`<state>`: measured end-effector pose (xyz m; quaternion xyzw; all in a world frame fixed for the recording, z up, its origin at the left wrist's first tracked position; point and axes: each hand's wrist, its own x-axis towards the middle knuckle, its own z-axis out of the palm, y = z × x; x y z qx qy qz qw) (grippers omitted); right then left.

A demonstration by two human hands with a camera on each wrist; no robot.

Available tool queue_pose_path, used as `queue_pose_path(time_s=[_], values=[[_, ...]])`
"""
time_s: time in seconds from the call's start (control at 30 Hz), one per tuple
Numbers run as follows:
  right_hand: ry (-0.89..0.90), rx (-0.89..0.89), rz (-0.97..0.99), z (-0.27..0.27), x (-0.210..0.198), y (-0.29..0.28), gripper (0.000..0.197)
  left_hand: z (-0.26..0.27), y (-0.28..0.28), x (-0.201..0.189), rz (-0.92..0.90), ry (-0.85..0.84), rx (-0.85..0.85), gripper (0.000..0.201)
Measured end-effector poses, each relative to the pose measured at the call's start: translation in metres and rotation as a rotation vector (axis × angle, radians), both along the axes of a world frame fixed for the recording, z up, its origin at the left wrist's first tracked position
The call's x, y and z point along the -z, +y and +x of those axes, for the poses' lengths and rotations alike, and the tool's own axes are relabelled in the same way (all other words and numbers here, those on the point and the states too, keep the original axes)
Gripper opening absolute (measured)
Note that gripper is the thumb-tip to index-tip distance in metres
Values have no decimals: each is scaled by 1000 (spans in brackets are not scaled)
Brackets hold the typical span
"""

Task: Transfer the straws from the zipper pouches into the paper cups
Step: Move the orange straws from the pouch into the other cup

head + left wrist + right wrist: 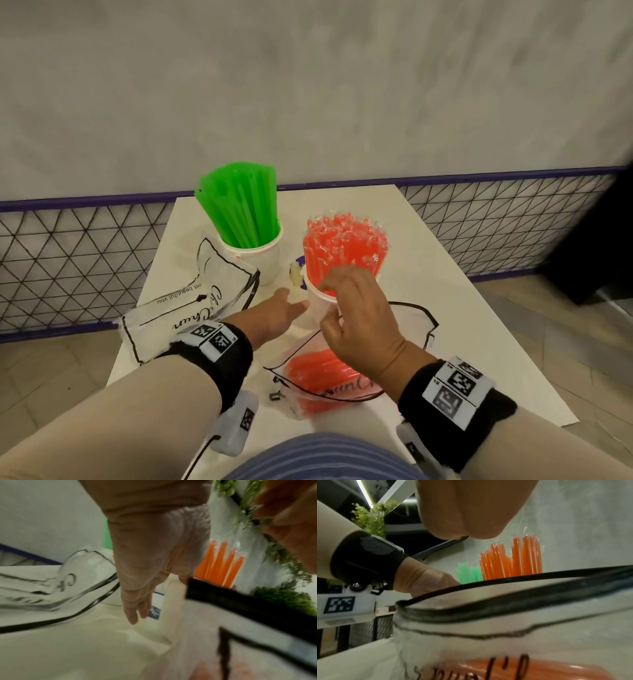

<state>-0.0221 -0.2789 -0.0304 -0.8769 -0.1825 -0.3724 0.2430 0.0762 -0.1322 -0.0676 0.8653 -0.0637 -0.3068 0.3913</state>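
On the white table (445, 308) stand two paper cups. The far cup (257, 263) holds green straws (239, 202). The near cup (318, 308) is packed with wrapped orange straws (346, 243), which show again as orange straws (510, 561) in the right wrist view. My left hand (291, 306) reaches to the near cup's left side with straight fingers (135, 615). My right hand (342, 301) hovers over that cup's rim, fingers loosely curled, nothing seen in them. Below it lies a clear pouch (411, 325) with orange straws (318, 377) inside. An empty pouch (185, 301) lies at the left.
A small pale object (296, 274) sits between the two cups. The near pouch's zipper pull (275, 395) lies on the table near my body. A black mesh fence (68, 260) with a purple rail runs behind the table, and tiled floor (51, 370) lies on both sides.
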Motion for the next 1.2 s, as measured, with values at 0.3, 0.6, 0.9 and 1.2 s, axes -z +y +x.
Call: queue_pose_path(time_s=[0.3,0.6,0.9,1.2], values=[[898,-165,-625,-1,52,-14,25,-28,47,33,397,-72,504,72],[982,-147,-686,2,87,-2,56,-63,31,35,365,-47,482,123],[1017,-160,-610,-3,83,6,30,-53,29,77,476,-251,548,106],[821,-159,-601,4,93,0,33,-49,36,61,443,-178,569,94]])
